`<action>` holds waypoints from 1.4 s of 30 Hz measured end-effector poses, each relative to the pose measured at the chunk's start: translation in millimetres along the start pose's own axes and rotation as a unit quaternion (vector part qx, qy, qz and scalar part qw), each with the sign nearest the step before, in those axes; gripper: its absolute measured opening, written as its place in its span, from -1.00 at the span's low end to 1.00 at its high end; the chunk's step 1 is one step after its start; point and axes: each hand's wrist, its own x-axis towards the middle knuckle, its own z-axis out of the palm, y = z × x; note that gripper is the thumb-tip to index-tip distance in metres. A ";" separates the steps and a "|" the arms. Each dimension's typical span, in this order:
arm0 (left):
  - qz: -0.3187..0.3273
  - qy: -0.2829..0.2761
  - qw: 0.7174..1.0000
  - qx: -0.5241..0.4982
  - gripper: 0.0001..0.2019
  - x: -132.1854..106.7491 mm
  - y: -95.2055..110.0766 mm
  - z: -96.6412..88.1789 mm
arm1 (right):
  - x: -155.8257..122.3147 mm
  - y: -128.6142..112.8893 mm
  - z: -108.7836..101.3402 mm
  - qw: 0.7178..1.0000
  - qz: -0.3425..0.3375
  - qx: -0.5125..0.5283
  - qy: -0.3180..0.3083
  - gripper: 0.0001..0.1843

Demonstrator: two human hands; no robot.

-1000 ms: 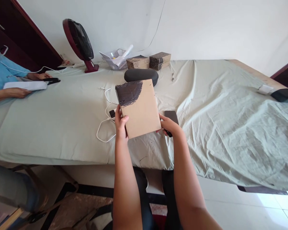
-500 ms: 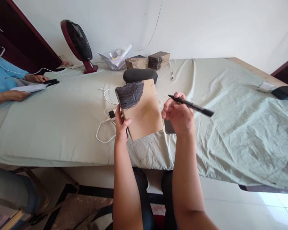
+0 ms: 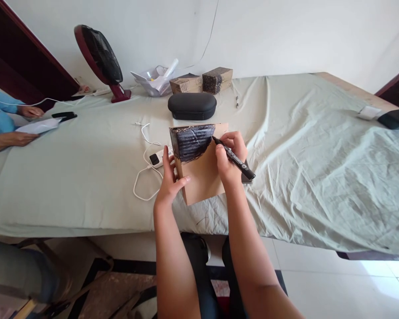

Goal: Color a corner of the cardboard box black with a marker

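My left hand (image 3: pixel 170 179) grips the left side of a brown cardboard box (image 3: pixel 201 181), thumb on its front face and fingers along the edge. A patch of black scribble (image 3: pixel 193 141) covers the box's upper left part. In my right hand (image 3: pixel 232 155) is a black marker (image 3: pixel 237 163), its tip at the right edge of the black patch. The marker slants down to the right. Behind my right hand a dark flat object (image 3: pixel 247 177) is mostly hidden.
Beyond the box lie a black zip case (image 3: pixel 192 106), two cardboard boxes (image 3: pixel 217 79) and a clear plastic basket (image 3: pixel 156 84). A fan (image 3: pixel 101 57) stands at the back left. A white power strip with cable (image 3: pixel 159 158) is left of the box. Another person's hand (image 3: pixel 25 138) holds paper.
My right hand has moved left and turned the marker so its tip meets the box. The box now sits slightly lower and is less tilted, clear of the black case.
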 end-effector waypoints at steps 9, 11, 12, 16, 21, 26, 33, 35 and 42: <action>-0.027 -0.019 0.999 -0.016 0.20 -2.9 15.4 3.1 | 3.0 1.8 -1.7 0.999 -0.046 -0.001 0.026 -0.94; -0.025 -0.018 0.999 -0.009 0.20 -2.8 15.2 3.1 | 2.6 2.4 -2.5 0.997 -0.069 -0.009 0.038 -0.95; -0.025 -0.016 1.000 -0.006 0.21 -2.7 14.8 3.0 | 1.9 2.6 -2.7 0.996 -0.076 -0.014 0.041 -0.94; -0.027 -0.005 1.000 -0.014 0.22 -2.0 12.5 2.6 | -3.7 1.9 -1.1 0.995 -0.087 -0.020 0.038 -0.88; -0.020 0.009 1.000 -0.012 0.23 -1.2 8.7 2.3 | -14.1 1.0 8.4 0.992 -0.121 -0.018 0.018 -0.90; -0.017 0.016 1.000 0.009 0.29 -0.2 2.6 -1.6 | -21.8 6.2 18.9 0.984 -0.176 -0.026 -0.003 -0.91; 0.021 0.003 0.999 0.047 0.24 -1.0 -1.8 -2.3 | -23.4 14.2 23.1 0.976 -0.218 0.010 0.021 -0.89; 0.022 0.005 0.998 0.053 0.24 -0.5 -1.8 -1.5 | -24.3 15.4 23.3 0.981 -0.190 0.031 0.027 -0.91; 0.016 0.005 0.998 0.068 0.27 1.0 1.0 -0.6 | -25.4 13.4 22.1 0.982 -0.179 0.053 0.027 -0.91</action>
